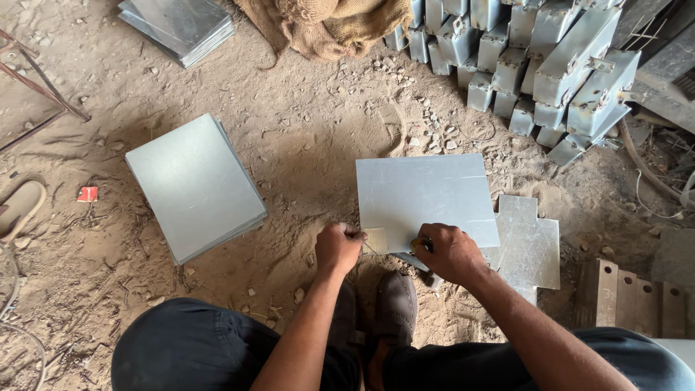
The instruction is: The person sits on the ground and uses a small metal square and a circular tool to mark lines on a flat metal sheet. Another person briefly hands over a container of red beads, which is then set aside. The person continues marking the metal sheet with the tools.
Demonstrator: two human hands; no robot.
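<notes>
Work looks early to me: my left hand (337,247) pinches a small tan square (376,240) against the near edge of the metal sheet (423,199) lying on the dirt floor (304,137), my right hand (449,252) clenched around a yellow-handled tool (418,244), with a stack of sheets (194,185) waiting nearby and one notched sheet (528,242) finished.

packet (87,194) | small, flat, red and white | on dirt floor, far left, near sandal (20,208)

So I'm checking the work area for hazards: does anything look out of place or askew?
A single sandal lies loose at the left edge. The stack of metal boxes at top right leans unevenly, some tilted. Nothing looks spilled.
</notes>
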